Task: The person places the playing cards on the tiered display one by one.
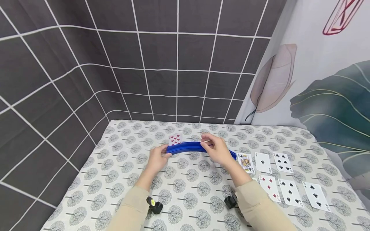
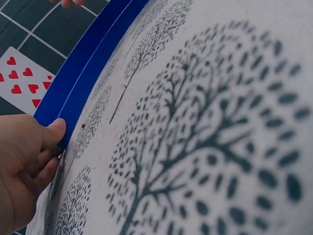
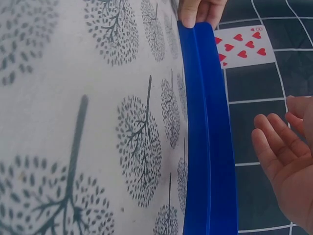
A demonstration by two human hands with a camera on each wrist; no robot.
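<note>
A long, curved blue playing card holder (image 1: 189, 147) lies across the table in front of me. My left hand (image 1: 157, 158) pinches its left end, thumb on the near side, as the left wrist view shows. A playing card with red hearts (image 1: 175, 139) stands upright near that end, its lower part hidden by the blue edge. Over the right half hovers my right hand (image 1: 218, 151), fingers loosely bent and nothing between them. In the right wrist view this right hand (image 3: 288, 161) is apart from the blue holder (image 3: 210, 137).
Face-up playing cards lie in two rows on the right: a king (image 1: 246, 163), an ace (image 1: 262, 163), a black card of clubs (image 1: 283, 162), a diamonds card (image 1: 269, 187), a spades card (image 1: 290, 192) and another clubs card (image 1: 316, 196). A tree-patterned cloth (image 1: 185, 202) covers the table; dark checked curtain (image 1: 156, 80) behind.
</note>
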